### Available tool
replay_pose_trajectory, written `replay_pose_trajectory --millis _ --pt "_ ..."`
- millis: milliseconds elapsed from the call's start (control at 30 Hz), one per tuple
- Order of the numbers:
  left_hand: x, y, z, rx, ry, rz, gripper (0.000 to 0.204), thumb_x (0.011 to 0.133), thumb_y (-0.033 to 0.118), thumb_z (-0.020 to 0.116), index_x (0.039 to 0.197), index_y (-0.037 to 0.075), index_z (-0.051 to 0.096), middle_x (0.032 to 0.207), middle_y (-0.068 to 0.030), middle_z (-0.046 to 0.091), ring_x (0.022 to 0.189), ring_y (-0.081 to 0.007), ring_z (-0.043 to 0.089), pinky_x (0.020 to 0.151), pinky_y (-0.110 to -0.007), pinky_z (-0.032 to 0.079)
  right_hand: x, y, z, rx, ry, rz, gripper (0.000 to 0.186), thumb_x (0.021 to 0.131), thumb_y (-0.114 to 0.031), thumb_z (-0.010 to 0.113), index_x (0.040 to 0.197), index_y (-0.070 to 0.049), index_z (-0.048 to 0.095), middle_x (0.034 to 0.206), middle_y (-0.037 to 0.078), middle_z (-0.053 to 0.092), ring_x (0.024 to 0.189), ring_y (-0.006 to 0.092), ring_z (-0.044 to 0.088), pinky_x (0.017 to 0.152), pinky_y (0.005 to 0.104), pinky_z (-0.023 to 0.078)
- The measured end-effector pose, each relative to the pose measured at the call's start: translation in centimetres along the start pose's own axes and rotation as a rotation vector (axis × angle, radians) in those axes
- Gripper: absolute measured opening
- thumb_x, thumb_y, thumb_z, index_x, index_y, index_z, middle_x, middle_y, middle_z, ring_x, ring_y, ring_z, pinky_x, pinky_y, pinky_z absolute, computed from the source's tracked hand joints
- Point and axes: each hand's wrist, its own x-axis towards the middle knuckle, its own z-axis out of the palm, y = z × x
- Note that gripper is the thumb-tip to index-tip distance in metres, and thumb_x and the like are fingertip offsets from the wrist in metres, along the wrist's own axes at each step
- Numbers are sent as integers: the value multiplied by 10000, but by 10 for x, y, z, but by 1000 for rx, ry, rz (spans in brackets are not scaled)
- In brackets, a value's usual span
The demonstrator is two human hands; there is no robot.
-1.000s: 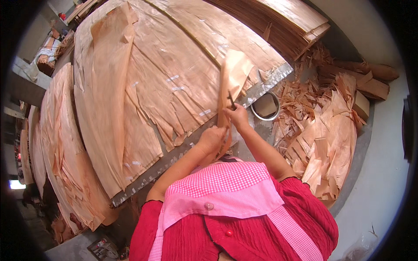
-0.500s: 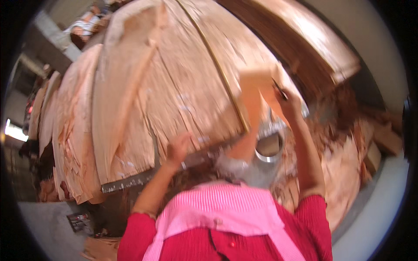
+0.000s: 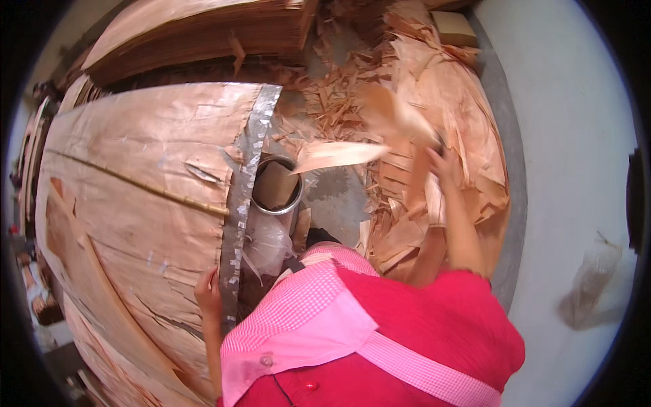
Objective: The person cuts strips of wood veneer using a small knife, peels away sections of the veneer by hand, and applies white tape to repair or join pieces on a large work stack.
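Observation:
My right hand [image 3: 441,166] reaches over a heap of veneer scraps [image 3: 475,115], its fingers blurred beside a dark object I cannot make out. Loose, blurred veneer pieces [image 3: 339,154] hang in the air to its left. My left hand [image 3: 207,290] rests at the near part of the veneer sheet [image 3: 169,129], with its fingers loosely apart. Along that sheet's right side runs a grey metal edge [image 3: 258,115]. A thin wooden stick [image 3: 176,197] lies across the sheet, below a slim object or tear that I cannot make out.
A metal-rimmed bucket [image 3: 279,207] stands beside the table edge, above a clear plastic bag [image 3: 268,247]. A thick veneer stack [image 3: 203,34] is at the back. A pale wall or panel [image 3: 556,136] runs down the right, and a block [image 3: 453,30] sits behind the heap.
The view has swung right toward the heap. My right hand has moved off the table over the scraps, and the strip it held is now loose, blurred pieces. My left hand has released the strip.

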Motion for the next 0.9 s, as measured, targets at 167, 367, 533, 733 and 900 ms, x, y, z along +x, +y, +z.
replay_pose_trajectory --millis 167,367,533,733,900 --pt "38 4 -22 44 -79 23 187 796 98 531 949 45 625 911 -156 621 828 -314 590 705 -376 468 -34 59 -110 -75 156 98 302 777 -104 601 1062 -35 530 713 4 468 513 77 378 447 215 293" --pt "-27 -99 -146 693 277 -712 486 661 185 622 1118 48 531 1099 -197 537 1020 -342 500 922 -397 368 3 88 -72 -268 188 123 317 772 -70 588 1077 -23 516 802 49 511 618 117 451 547 243 358" --pt "-103 -174 -208 724 369 -1261 762 778 376 587 1377 124 189 1410 -93 228 1297 -304 190 1014 -560 159 9 47 -26 -303 213 -83 332 768 -42 577 1090 -12 505 877 86 547 705 151 511 631 266 412" --pt "-144 -233 -307 434 436 -1043 343 864 247 433 1134 48 508 878 -191 610 839 -321 595 756 -434 434 -9 48 191 14 -524 -224 350 763 -8 563 1106 0 491 966 130 590 809 192 584 731 294 477" --pt "-297 -71 -379 828 291 -348 246 740 107 538 971 76 617 938 -128 607 936 -300 545 843 -405 411 -244 -9 490 -331 -1142 16 497 753 -41 556 1236 -17 436 751 76 625 657 171 607 602 240 468"
